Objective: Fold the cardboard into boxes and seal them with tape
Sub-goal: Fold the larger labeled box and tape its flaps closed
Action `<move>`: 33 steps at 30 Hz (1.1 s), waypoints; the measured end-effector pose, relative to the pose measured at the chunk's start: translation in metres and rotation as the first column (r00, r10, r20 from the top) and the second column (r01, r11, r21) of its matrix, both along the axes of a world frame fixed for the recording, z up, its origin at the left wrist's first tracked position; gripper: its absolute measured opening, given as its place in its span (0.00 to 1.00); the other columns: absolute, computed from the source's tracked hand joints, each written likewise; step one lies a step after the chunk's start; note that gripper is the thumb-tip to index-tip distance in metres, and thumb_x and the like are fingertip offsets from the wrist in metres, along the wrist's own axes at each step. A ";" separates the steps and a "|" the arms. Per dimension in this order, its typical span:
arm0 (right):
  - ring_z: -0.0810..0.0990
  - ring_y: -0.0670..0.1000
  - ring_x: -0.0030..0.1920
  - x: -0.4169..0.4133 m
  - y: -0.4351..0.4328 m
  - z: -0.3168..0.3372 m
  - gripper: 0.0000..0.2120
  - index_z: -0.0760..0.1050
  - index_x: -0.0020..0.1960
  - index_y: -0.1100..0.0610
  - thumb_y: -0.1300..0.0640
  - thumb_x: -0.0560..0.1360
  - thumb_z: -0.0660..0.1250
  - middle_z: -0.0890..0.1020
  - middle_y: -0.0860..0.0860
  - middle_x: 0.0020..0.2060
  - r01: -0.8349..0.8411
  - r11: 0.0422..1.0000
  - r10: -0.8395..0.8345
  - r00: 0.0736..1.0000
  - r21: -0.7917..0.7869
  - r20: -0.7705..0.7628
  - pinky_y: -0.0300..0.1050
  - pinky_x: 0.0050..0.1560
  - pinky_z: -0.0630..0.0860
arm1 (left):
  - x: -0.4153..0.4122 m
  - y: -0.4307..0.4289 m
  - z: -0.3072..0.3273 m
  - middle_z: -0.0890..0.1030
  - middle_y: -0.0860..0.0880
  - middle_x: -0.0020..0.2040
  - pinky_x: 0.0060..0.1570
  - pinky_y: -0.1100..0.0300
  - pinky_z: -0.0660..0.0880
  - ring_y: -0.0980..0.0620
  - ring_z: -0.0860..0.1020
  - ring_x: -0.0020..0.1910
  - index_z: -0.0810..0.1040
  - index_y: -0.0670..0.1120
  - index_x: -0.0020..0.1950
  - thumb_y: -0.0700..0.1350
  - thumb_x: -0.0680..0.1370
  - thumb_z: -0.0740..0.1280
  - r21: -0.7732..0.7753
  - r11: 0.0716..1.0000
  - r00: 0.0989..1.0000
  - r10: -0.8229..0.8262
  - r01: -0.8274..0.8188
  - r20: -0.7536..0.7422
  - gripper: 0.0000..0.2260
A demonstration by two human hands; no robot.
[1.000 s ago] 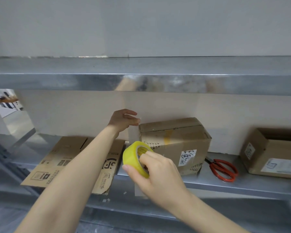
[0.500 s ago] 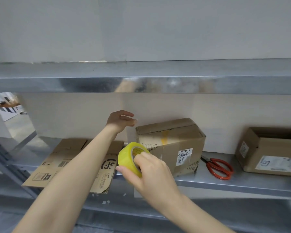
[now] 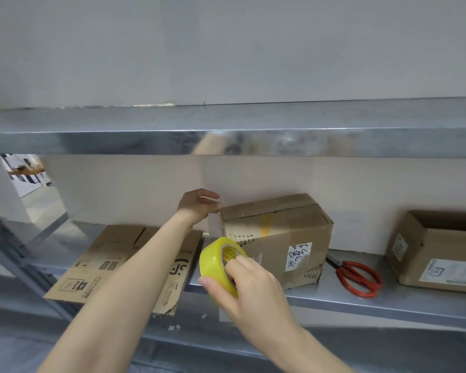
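Item: folded box [image 3: 277,238], on the shelf [image 3: 361,305], sealing unfinished. My right hand [image 3: 250,286] curls its fingers [image 3: 236,262] round the tape roll [image 3: 217,262]. My left hand [image 3: 198,204] apparently pinches the tape end [image 3: 213,224] at the box's far-left corner. Flat cardboard [image 3: 124,262], left: unfolded.

Single head-worn camera, looking forward and down at the cardboard box [image 3: 277,232] from close in front of it. The metal shelf [image 3: 388,305] under the box spans the frame.
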State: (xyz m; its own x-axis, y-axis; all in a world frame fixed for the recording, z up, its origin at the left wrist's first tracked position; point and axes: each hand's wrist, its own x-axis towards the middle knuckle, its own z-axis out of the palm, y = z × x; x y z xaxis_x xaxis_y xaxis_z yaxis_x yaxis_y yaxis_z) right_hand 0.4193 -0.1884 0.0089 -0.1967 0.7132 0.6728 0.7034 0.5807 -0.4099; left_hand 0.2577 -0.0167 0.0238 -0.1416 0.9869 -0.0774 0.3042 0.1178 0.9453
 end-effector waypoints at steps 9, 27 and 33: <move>0.56 0.44 0.36 0.009 0.007 -0.003 0.25 0.55 0.35 0.49 0.29 0.76 0.48 0.57 0.42 0.30 -0.079 0.985 0.081 0.997 -0.150 0.010 0.40 0.33 0.57 | 0.012 0.006 -0.006 0.80 0.47 0.37 0.27 0.68 0.65 0.63 0.76 0.24 0.82 0.46 0.51 0.37 0.77 0.68 -0.072 0.997 1.000 0.009 -0.008 0.014 0.06; 0.61 0.46 0.38 0.042 0.013 -0.002 0.25 0.53 0.34 0.48 0.27 0.73 0.49 0.62 0.44 0.32 -0.266 0.894 0.273 0.961 -0.361 -0.034 0.43 0.38 0.57 | 0.026 0.020 -0.022 0.69 0.54 0.24 0.30 0.62 0.55 0.53 0.65 0.30 0.72 0.51 0.31 0.52 0.59 0.71 -0.318 0.948 0.994 0.064 -0.033 0.088 0.10; 0.61 0.46 0.38 0.050 0.017 -0.008 0.25 0.53 0.34 0.47 0.26 0.73 0.45 0.62 0.43 0.32 -0.300 0.881 0.300 0.952 -0.367 -0.058 0.43 0.38 0.57 | 0.034 0.008 -0.016 0.78 0.53 0.38 0.33 0.63 0.65 0.56 0.74 0.38 0.81 0.49 0.45 0.45 0.72 0.74 -0.132 0.984 0.991 0.127 -0.120 0.044 0.04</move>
State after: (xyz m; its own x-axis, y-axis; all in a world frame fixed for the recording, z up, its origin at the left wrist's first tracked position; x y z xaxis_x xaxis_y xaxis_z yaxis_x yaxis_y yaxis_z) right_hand 0.4693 -0.1710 0.0011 -0.4407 0.8158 0.3745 0.5199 0.5720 -0.6344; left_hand 0.2913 -0.0092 0.0083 -0.2540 0.9435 -0.2129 0.2302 0.2728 0.9341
